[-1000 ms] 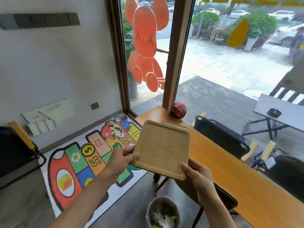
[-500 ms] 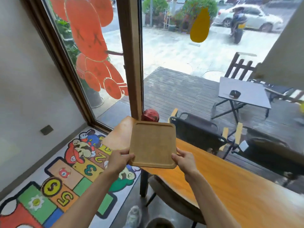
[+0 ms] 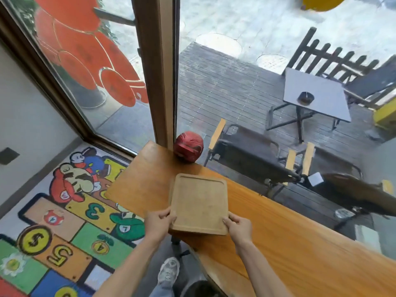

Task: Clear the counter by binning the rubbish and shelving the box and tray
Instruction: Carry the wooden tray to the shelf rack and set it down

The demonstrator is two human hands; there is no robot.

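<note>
I hold a flat wooden tray (image 3: 199,202) with a raised rim in both hands, over the near edge of the orange wooden counter (image 3: 289,243). My left hand (image 3: 158,224) grips its near left corner, and my right hand (image 3: 239,229) grips its near right corner. Nothing lies in the tray. A red mask-shaped object (image 3: 188,148) sits at the counter's far end against the window frame.
A wooden window post (image 3: 158,71) and glass run along the counter's far side. A colourful floor mat (image 3: 64,221) lies to the left. A stool's dark edge (image 3: 201,290) and a shoe (image 3: 169,271) show below the counter. Chairs and a table stand outside.
The view has swung to the right and down, away from the bin on the floor. The tray, still held in both hands, now hangs over the counter edge.
</note>
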